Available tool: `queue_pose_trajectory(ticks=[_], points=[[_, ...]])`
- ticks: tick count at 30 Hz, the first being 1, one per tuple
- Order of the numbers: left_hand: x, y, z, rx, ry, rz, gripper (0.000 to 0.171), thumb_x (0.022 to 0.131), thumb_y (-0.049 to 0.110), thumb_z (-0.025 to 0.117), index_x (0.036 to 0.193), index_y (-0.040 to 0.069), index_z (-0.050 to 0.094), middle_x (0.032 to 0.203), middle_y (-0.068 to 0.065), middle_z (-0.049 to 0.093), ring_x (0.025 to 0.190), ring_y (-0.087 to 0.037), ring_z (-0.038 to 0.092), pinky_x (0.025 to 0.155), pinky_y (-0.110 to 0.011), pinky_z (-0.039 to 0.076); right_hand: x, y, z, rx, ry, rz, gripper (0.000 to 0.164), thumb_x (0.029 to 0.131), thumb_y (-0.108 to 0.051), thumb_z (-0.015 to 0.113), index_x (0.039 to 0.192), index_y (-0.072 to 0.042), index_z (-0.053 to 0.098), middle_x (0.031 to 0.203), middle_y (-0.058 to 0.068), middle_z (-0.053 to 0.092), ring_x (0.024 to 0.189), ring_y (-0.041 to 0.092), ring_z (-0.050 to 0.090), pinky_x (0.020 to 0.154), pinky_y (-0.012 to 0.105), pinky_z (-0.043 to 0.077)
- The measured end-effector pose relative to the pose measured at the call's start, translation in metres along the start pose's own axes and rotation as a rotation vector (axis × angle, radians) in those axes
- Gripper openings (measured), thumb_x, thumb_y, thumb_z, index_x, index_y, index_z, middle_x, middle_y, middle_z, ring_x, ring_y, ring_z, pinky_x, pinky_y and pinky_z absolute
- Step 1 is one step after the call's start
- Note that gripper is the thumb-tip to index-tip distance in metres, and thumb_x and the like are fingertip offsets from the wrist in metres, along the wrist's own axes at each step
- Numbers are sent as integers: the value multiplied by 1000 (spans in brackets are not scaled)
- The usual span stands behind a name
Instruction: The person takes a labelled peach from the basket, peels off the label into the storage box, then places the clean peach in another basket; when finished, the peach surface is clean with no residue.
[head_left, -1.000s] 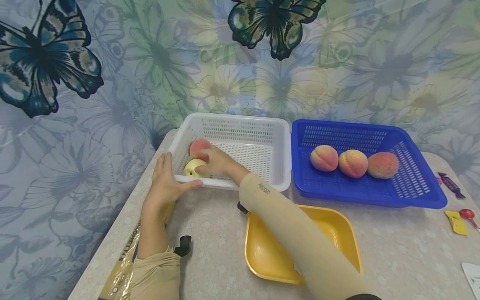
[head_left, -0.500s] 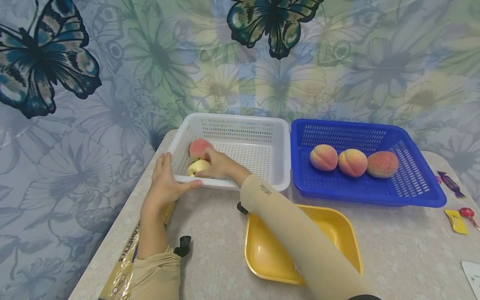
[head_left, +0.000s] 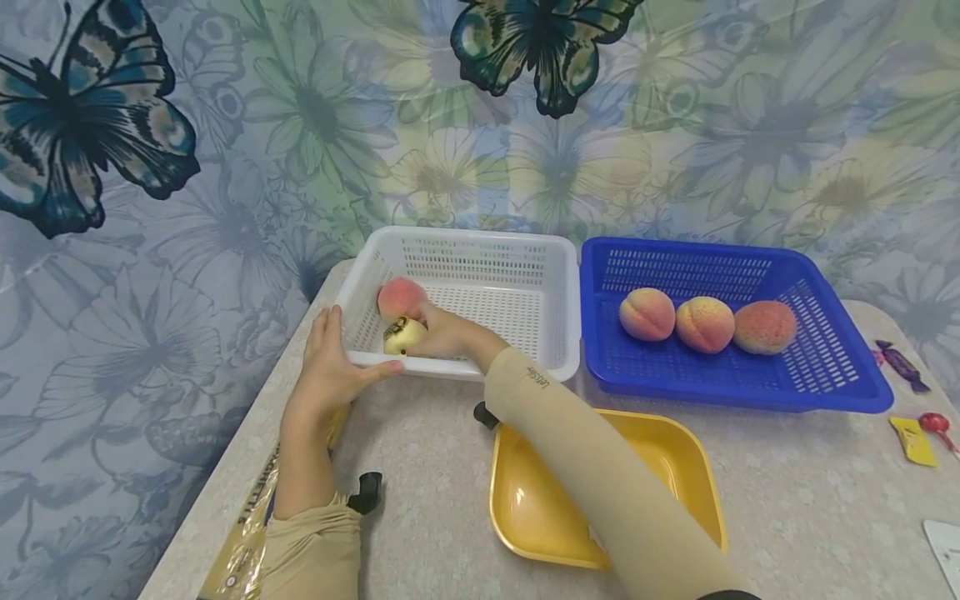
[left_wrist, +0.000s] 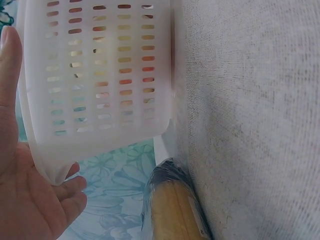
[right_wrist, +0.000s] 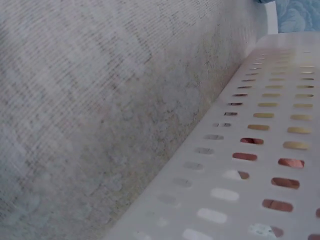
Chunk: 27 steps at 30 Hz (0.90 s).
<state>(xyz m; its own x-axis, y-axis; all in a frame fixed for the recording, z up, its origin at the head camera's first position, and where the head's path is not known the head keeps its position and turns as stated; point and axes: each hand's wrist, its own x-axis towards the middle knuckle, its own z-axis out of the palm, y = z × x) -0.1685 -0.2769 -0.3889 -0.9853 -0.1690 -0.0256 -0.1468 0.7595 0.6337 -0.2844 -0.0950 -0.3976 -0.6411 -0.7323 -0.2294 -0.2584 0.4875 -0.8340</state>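
Floral backdrop (head_left: 480, 175) behind, pale surface (head_left: 420, 533) in front, work is at the far end. Progress, my read: mid-step on moving fruit about. Blue basket (head_left: 712, 385) looks settled: three peaches (head_left: 705, 326) in a row on its floor, none being touched. White basket (head_left: 558, 296), just beside it on the left, is where the action is: yellow apple (head_left: 405, 337) in the near left part, single red peach (head_left: 400, 298) right behind it, apparently touching. Right grip (head_left: 452, 333) has its fingers curled round the apple's right side, so grasping it; thumb mostly hidden. Left grip (head_left: 330, 373) isn't clenched: fingers straight along the white basket's left side, thumb on the front rim, probably steadying it. Left to do, judging by layout: set the apple where it belongs and let go; red peach isn't held. Yellow tray (head_left: 525, 508) sits nearer, partly hidden under the right sleeve (head_left: 585, 458), so can't vouch for its contents. Spaghetti pack (head_left: 238, 554) lies along the left edge; purple candy (head_left: 903, 367), yellow packet (head_left: 913, 442) and red lollipop (head_left: 934, 423) far right, well apart from the work. In the way: near basket wall, plus that peach crowding the apple. Both wrist views mostly show slotted plastic, contact detail poor.
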Motion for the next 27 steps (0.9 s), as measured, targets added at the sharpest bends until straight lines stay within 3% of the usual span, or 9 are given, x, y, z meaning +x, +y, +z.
queue_pose_trajectory(ticks=[4,10,19,24,27], points=[[0,0,0,0,4,9,132,72,53,84,158,0,-2,164,-26,-3,150,-50,5,116,-70,17,0,1,0,1,21,7,55,85,-25,75,126,-8,43,129,8,54,105,17,51,91,27,42],[1,0,0,-10,4,11,132,72,53,84,158,0,-2,164,-25,-3,150,-50,4,116,-69,17,-3,-1,0,-64,41,16,66,86,-38,75,143,-16,48,136,0,57,111,14,53,101,33,43],[1,0,1,-13,2,16,133,72,52,85,158,0,-2,165,-24,-2,150,-49,6,117,-68,19,-18,-4,-16,35,166,-82,74,75,-14,84,139,-13,49,132,5,54,108,19,57,91,31,52],[1,0,1,-14,5,24,133,72,51,85,158,0,-3,164,-25,-1,149,-49,7,116,-68,20,-30,-10,-31,6,194,-95,81,77,-20,85,147,-15,43,142,4,46,127,20,48,103,36,47],[1,0,1,-15,3,25,133,72,52,85,158,1,-3,164,-24,-1,149,-49,7,115,-69,21,-39,-14,-40,32,200,-104,83,79,-20,84,150,-16,42,149,3,40,130,20,50,101,34,50]])
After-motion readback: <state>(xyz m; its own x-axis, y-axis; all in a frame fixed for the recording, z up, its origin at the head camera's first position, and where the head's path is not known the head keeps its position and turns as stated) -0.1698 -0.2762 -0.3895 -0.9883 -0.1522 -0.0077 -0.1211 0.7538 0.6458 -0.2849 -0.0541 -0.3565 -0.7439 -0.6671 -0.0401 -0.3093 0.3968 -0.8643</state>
